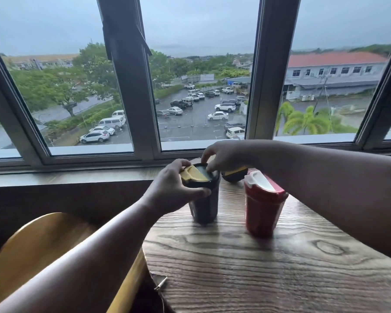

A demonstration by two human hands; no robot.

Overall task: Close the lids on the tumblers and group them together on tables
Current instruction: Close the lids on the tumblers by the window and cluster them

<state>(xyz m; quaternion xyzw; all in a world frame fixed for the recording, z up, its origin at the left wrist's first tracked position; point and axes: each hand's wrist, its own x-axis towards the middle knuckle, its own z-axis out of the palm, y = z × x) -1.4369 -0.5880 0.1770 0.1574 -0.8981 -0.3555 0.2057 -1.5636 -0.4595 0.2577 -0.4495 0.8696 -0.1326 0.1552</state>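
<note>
A black tumbler (pixel 204 208) with a black and yellow lid (pixel 198 175) stands on the round wooden table (pixel 269 267). My left hand (pixel 172 188) grips the lid's rim from the left, thumb on the front edge. My right hand (pixel 224 155) reaches over from the right, and its fingertips pinch the lid's far edge. A red tumbler (pixel 262 208) with a red and white lid (pixel 261 182) stands to the right, untouched. Behind them, a second black and yellow tumbler (pixel 234 175) is mostly hidden by my right hand.
A yellow wooden chair back (pixel 32 251) sits at the lower left, close to the table's edge. A windowsill and a large window (pixel 133 154) run behind the table. Bare wood fills the table's near half.
</note>
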